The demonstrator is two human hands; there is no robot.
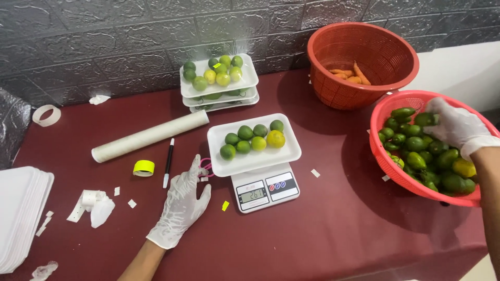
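On the dark red table (323,229), the left hand (182,205), gloved in white, lies flat with fingers spread and holding nothing, just left of the small digital scale (265,190). And over on the right, the right hand (455,127), gloved too, is down inside the red basket of limes (396,166), fingers curled over the green fruit at the top — whether it actually has one gripped, you cannot tell from here. A white foam tray (255,156) sits on the scale, carrying six limes (245,139), five green and one yellow. Behind it, against the grey wall, stands a stack of filled trays (219,86). A second red basket (364,62) near the wall holds a few carrots (350,74). Left of the scale lie a pen (168,162), a yellow tape roll (144,167) and a long white roll (150,136).
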